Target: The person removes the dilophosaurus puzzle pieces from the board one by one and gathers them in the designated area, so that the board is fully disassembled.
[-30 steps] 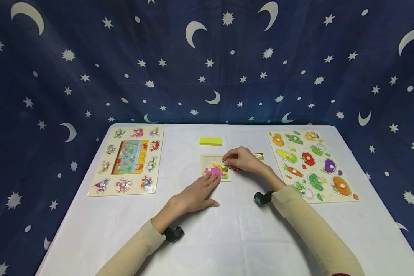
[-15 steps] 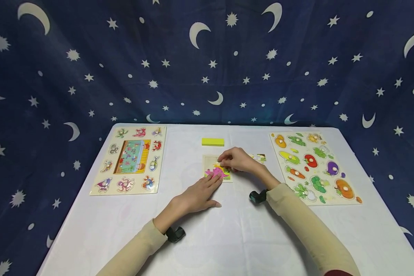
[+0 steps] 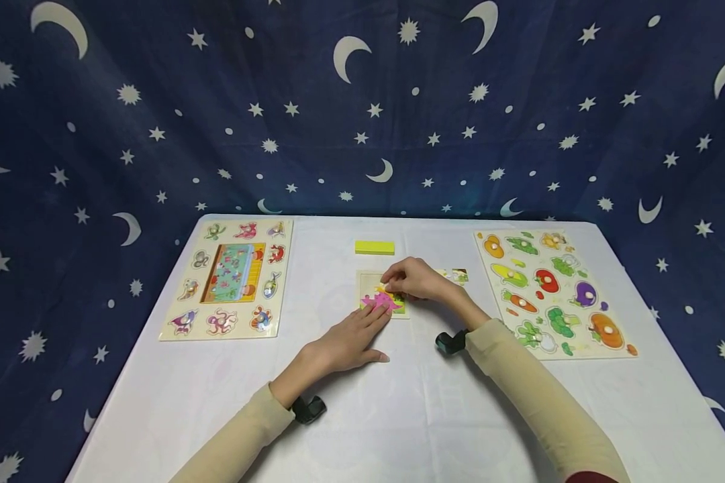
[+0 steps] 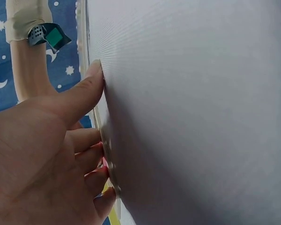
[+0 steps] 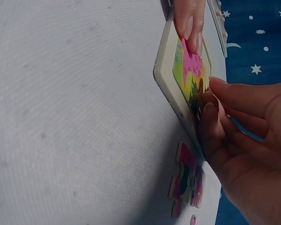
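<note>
A small square wooden jigsaw tray (image 3: 364,278) lies mid-table, partly filled with a pink figure on a green and yellow ground. My left hand (image 3: 350,339) rests flat with its fingertips on the pink puzzle pieces (image 3: 379,300) at the tray's near side. Over the tray's right part, my right hand (image 3: 419,280) pinches a puzzle piece (image 5: 200,93) between thumb and fingers, low against the tray; the fingers hide much of it. Loose puzzle pieces (image 5: 183,180) with pink and dark green patches lie on the cloth beside the tray, beneath the right hand.
Behind the tray lies a yellow-green block (image 3: 374,247). A sea-animal peg board (image 3: 184,275) is at the left, a vegetable peg board (image 3: 556,282) at the right. More picture pieces (image 3: 458,275) lie behind the right wrist. A starry curtain (image 3: 314,168) hangs behind the white-covered table.
The right hand has moved slightly left, from the tray's right edge to over its inside, carrying the piece. The left hand keeps its place on the tray. The camera view shifted a little.
</note>
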Available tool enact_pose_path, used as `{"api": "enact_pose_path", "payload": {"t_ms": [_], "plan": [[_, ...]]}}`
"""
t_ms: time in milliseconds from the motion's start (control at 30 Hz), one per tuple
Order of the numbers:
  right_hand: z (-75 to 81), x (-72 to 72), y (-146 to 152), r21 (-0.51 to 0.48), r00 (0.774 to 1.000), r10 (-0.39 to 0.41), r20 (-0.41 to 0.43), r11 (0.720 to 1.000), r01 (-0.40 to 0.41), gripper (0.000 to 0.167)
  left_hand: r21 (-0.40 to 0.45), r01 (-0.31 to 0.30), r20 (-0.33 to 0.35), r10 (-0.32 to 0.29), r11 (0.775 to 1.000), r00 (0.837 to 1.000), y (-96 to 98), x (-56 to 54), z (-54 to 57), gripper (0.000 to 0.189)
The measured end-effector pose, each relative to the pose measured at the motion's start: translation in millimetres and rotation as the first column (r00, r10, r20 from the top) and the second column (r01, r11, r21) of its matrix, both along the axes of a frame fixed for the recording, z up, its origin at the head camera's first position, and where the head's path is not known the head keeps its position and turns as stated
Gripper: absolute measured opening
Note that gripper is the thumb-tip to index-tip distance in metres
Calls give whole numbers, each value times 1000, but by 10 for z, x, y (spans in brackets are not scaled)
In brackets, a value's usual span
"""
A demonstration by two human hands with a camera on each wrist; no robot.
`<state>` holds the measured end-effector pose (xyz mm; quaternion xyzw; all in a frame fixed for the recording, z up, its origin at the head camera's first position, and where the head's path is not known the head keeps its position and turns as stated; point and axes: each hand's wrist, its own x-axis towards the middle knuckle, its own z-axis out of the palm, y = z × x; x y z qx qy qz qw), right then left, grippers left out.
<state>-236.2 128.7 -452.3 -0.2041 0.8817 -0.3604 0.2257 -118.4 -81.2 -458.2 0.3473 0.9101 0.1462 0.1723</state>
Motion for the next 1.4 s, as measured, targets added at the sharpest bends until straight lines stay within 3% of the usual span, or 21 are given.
{"api": "enact_pose_path", "payload": {"t_ms": [867, 1400], "plan": [[55, 25, 51, -100, 997, -67, -25, 993, 64, 18, 16, 3, -3, -3, 1000, 1000, 17, 11, 23, 87], [69, 67, 484, -158, 985, -173, 21, 972, 174, 19, 42, 0, 10, -1, 999, 1000, 6, 16, 32, 86]]}}
